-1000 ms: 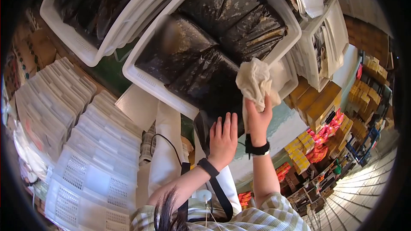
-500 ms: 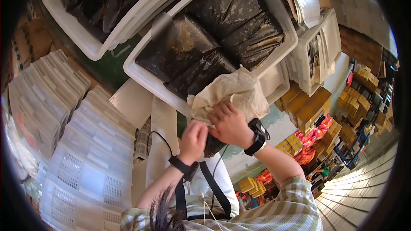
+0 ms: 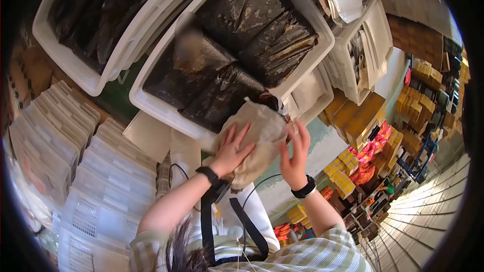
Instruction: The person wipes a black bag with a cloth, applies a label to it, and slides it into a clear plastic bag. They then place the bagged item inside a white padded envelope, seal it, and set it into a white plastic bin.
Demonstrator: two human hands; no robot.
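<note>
A bundled beige cloth (image 3: 258, 133) lies at the near edge of a white plastic crate (image 3: 166, 115). My left hand (image 3: 233, 150) presses flat on the cloth's left part with its fingers spread. Just off the cloth's right side, my right hand (image 3: 296, 153) is raised with fingers apart and holds nothing. Inside the crate are several dark plastic-wrapped packs (image 3: 252, 17), creased and spotted with pale brown marks. The cloth hides whatever is beneath it.
Another white crate (image 3: 93, 83) with dark contents stands at the upper left. Stacked pale plastic baskets (image 3: 101, 196) fill the left side. To the right are a white bin (image 3: 355, 65), cardboard boxes (image 3: 355, 120) and yellow and red packages (image 3: 365, 158). A cable (image 3: 259, 183) hangs near my lap.
The cloth has been spread from a crumpled heap into a rounder, smoother bundle. My left hand has moved up onto it, and my right hand has come off it to the right.
</note>
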